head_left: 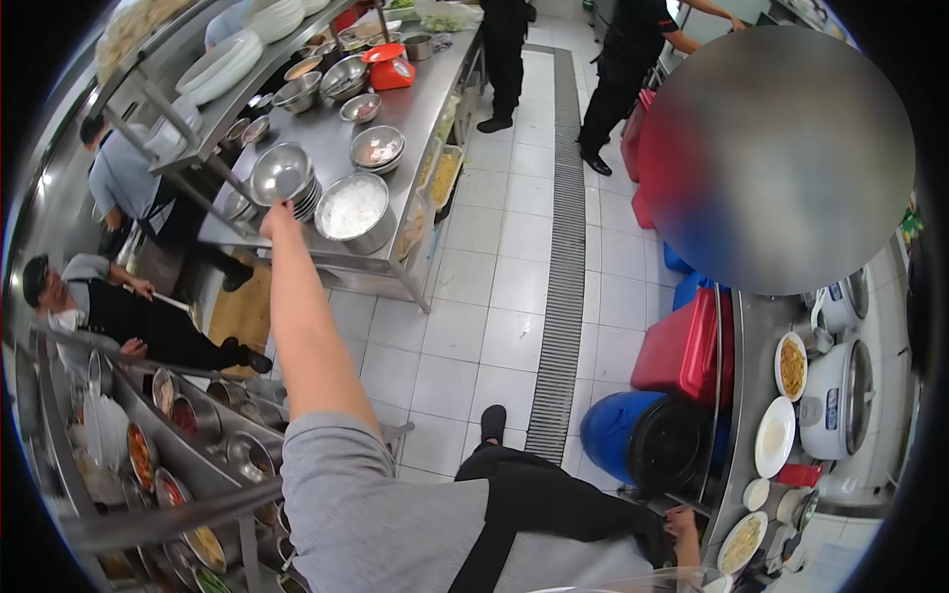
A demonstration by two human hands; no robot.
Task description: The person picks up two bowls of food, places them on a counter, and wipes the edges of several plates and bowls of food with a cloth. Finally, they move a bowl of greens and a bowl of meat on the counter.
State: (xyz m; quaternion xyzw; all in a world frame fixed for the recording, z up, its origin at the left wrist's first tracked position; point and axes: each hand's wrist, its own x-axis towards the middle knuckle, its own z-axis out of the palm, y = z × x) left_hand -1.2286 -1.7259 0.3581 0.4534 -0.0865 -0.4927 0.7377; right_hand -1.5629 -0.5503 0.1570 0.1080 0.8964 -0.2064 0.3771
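Note:
My left arm reaches out to a steel prep table. My left hand (281,219) pinches the near rim of a metal mixing bowl (282,170), the top one of a stack. Right beside the stack stands a deep metal pot (353,206) filled with something white. More metal bowls (378,146) stand behind it, with a reddish content in the top one. My right hand (680,521) hangs low at the right side, close to the edge of a steel counter (736,474). Its fingers are too small and partly hidden to make out.
Blue barrel (633,435) and red bin (682,351) stand at right. A floor drain (559,296) runs along the aisle. Plates (774,438) and a rice cooker (830,400) sit on the right counter. Several people work nearby. A red scale (389,67) is on the prep table.

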